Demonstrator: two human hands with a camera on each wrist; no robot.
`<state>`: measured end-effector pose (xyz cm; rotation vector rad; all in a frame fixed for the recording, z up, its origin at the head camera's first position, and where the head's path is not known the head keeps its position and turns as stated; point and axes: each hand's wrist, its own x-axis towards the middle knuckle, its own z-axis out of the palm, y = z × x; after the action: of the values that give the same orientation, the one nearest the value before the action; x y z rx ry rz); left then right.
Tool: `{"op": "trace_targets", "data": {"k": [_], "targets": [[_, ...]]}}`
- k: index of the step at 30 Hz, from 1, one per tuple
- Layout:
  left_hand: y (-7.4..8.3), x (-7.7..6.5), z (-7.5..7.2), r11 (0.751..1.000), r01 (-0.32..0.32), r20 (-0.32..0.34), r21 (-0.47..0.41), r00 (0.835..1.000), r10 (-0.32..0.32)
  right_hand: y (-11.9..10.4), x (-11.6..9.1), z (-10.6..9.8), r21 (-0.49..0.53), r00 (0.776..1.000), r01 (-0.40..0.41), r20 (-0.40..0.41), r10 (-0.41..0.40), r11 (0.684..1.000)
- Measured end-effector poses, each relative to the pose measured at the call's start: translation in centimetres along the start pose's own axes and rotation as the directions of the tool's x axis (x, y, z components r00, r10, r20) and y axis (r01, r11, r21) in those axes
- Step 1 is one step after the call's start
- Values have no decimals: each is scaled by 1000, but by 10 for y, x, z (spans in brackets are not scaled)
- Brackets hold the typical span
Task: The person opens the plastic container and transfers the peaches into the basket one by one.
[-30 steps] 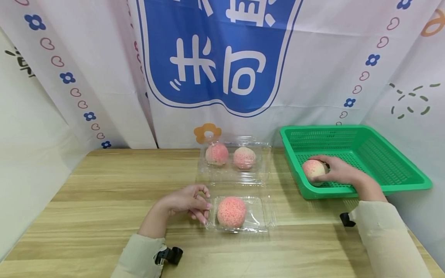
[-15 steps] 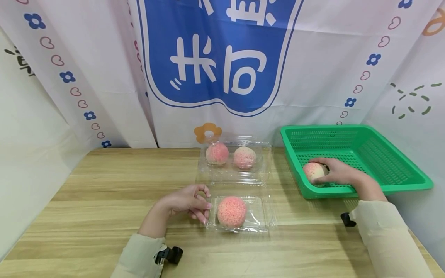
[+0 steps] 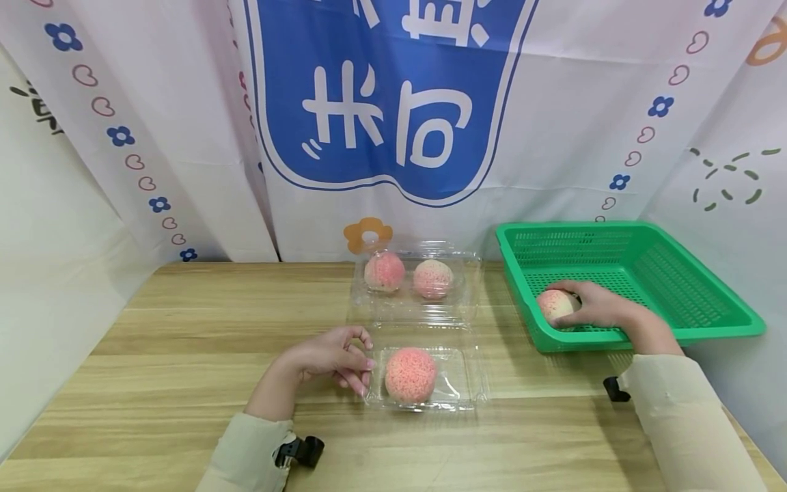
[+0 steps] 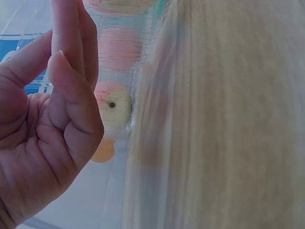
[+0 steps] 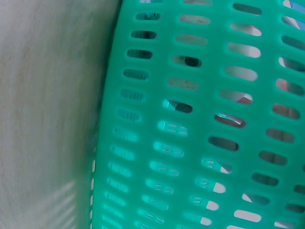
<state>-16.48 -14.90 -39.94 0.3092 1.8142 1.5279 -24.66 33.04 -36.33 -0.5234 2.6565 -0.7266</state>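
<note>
In the head view, my left hand point(image 3: 335, 362) pinches the left edge of an open clear plastic clamshell box point(image 3: 455, 372). A pink peach point(image 3: 410, 375) lies in its near half, on the left. Two more peaches, one pink point(image 3: 384, 272) and one paler point(image 3: 433, 279), show at the lid half behind. My right hand point(image 3: 596, 304) grips a cream-and-pink peach point(image 3: 553, 305) inside the green basket point(image 3: 707, 335), by its left wall. In the left wrist view, the left hand's fingers point(image 4: 66, 38) partly cover the box and peaches. Basket slots hide most of the right hand in the right wrist view.
A wooden table point(image 3: 215, 342) carries everything. The basket stands at the back right, its rim raised above the tabletop. A white cloth with a blue printed panel point(image 3: 381, 109) hangs behind the table's back edge. Both wrists wear black camera mounts point(image 3: 301, 451).
My right hand and the peach in it have shifted very slightly lower in the basket. My left hand and the box stay where they were.
</note>
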Motion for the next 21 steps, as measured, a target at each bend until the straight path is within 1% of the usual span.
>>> {"op": "trace_targets", "data": {"k": [7,12,16,21], "targets": [[1,0,0,1000,-2,4,1,1000,2,1,1,1,-10,1000,0,-14,0,1000],[1,-1,0,1000,-2,-1,6,1000,2,0,0,1,2,999,-1,-32,1,1000],[1,-1,0,1000,0,-4,10,1000,0,-1,-2,-1,-20,996,36,-86,-37,999],[1,-1,0,1000,1,-3,9,1000,-1,-6,-8,-5,-39,983,72,-163,-78,997]]}}
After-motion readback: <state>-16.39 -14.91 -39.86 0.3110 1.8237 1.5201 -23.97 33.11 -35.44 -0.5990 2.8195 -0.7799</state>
